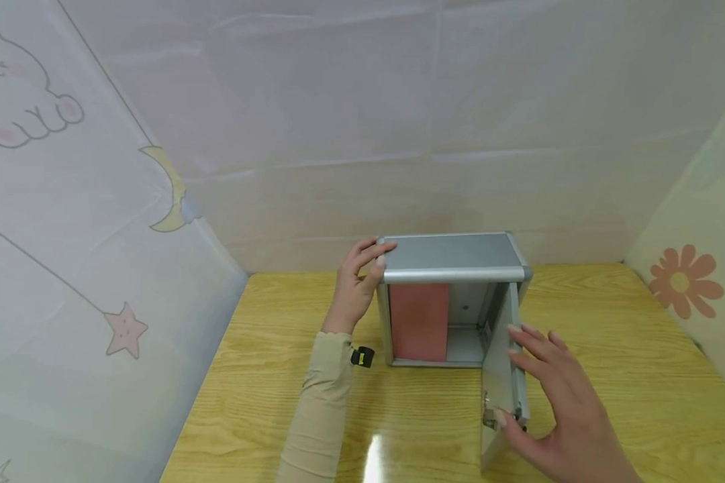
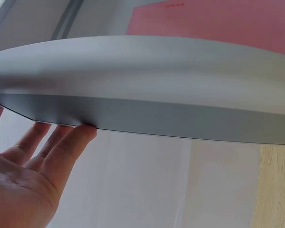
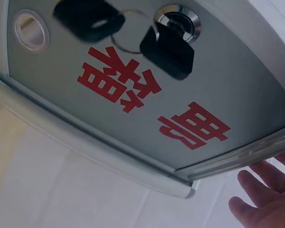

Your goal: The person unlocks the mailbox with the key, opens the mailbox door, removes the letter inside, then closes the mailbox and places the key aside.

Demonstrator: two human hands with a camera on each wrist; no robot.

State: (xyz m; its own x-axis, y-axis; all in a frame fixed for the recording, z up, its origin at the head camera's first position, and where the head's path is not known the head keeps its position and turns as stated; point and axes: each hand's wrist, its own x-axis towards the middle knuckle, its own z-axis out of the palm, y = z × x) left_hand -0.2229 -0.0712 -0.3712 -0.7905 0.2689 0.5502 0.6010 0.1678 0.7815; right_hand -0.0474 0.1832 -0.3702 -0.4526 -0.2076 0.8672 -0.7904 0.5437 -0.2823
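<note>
A grey metal box (image 1: 453, 251) with a lock stands on the table, its front door (image 1: 500, 376) swung out at the right. Inside, at the left, a pink-red sheet (image 1: 419, 322) stands upright. My left hand (image 1: 356, 285) rests straight fingers on the box's top left corner; in the left wrist view they touch the panel's edge. Close to the door's free edge is my right hand (image 1: 570, 409), fingertips at that edge and thumb by the latch (image 1: 489, 417). Keys (image 3: 168, 50) on a ring hang from the lock, on the door's red-lettered outer face.
The box stands on a yellow wood-grain table (image 1: 266, 376), near its back edge. Pale printed cloth walls (image 1: 362, 121) rise behind and at both sides. A round opening (image 3: 32, 29) sits in the door's outer face.
</note>
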